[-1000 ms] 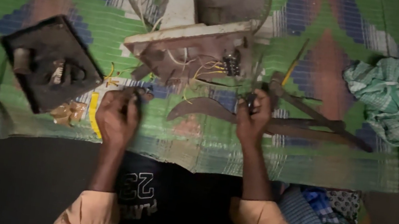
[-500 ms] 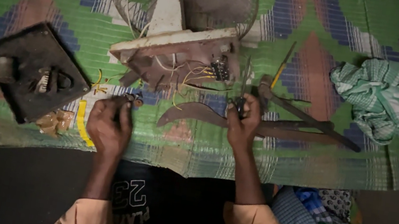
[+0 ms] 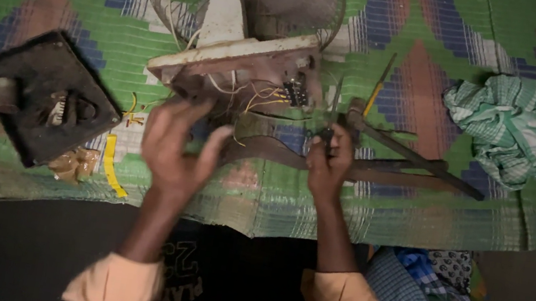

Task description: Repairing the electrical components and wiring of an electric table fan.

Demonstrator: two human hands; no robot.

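Observation:
A dismantled table fan [image 3: 233, 52] lies on a green patterned mat [image 3: 415, 217], its base turned up with yellow and white wires [image 3: 258, 99] showing. My left hand [image 3: 175, 146] hovers just below the base, fingers spread, holding nothing; it is blurred. To the right of the wires, my right hand [image 3: 329, 164] is closed around a thin metal tool [image 3: 333, 107] that points up towards the base. A dark curved metal piece [image 3: 268, 152] lies between my hands.
A dark square plate [image 3: 40, 96] with small parts sits at left, a yellow strip [image 3: 109, 165] beside it. A long dark hammer-like tool [image 3: 417, 158] and a yellow-handled screwdriver [image 3: 380, 82] lie right of the fan. A green checked cloth [image 3: 522, 130] sits far right; clothes [image 3: 431, 298] lie lower right.
My left hand has lifted off the mat, opened and moved right towards the fan base. My right hand has stayed on its tool.

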